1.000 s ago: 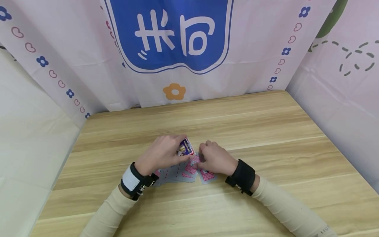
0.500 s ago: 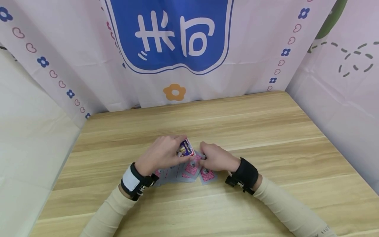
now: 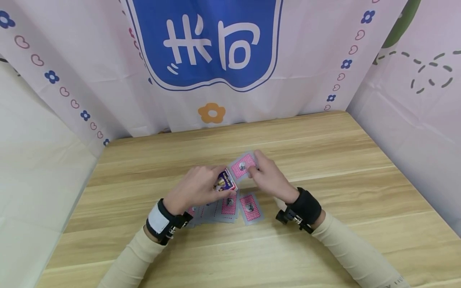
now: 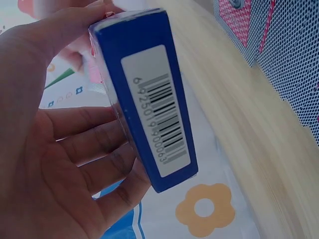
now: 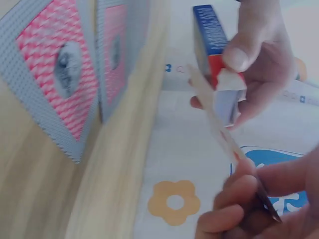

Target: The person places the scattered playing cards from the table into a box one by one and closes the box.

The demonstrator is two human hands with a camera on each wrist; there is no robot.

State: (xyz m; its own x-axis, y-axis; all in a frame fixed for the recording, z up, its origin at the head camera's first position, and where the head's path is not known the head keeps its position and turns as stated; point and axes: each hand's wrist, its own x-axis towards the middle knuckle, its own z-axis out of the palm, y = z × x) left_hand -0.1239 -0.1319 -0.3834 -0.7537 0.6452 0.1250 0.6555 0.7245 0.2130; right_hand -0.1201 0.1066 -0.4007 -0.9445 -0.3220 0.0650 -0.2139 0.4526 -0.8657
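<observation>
Aligning the pink-and-grey paper card (image 3: 242,167) the right hand's (image 3: 272,179) fingers pinch with the open blue-and-red cardboard box (image 4: 149,102) the left hand (image 3: 197,188) grips, inside the tabletop's (image 3: 306,148) far edge, should prevent bending.

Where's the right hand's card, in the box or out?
Out: in the head view, the card shows its patterned back beside the box, pinched by the right hand.

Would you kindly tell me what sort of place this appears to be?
Probably an improvised indoor recording booth: a wood-grain tabletop enclosed by printed hanging sheets, with black wrist straps carrying small devices.
</observation>
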